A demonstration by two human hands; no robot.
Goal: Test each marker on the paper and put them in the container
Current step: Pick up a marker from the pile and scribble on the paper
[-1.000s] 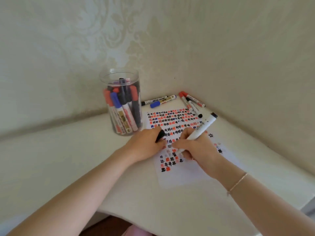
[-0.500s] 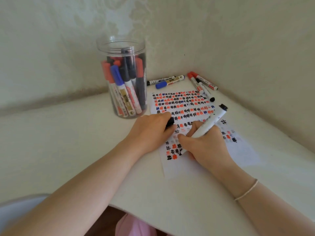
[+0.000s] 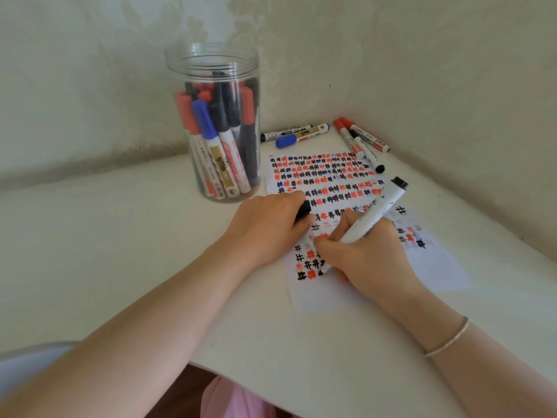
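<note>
The right hand [image 3: 366, 254] grips a white marker [image 3: 366, 223], its tip down on the paper [image 3: 434, 267] just under the thumb; the left hand [image 3: 265, 226], beside it, curls round a black cap [image 3: 303, 210] and rests on the sheet; beyond the left hand stands the clear container [image 3: 211, 64], packed with markers; five more markers [image 3: 301, 134] lie past the paper, well beyond both hands.

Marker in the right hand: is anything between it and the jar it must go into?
Partly. The left hand, holding a black cap, lies between the marker and the jar. The jar's mouth is open, though already crowded with markers.
</note>
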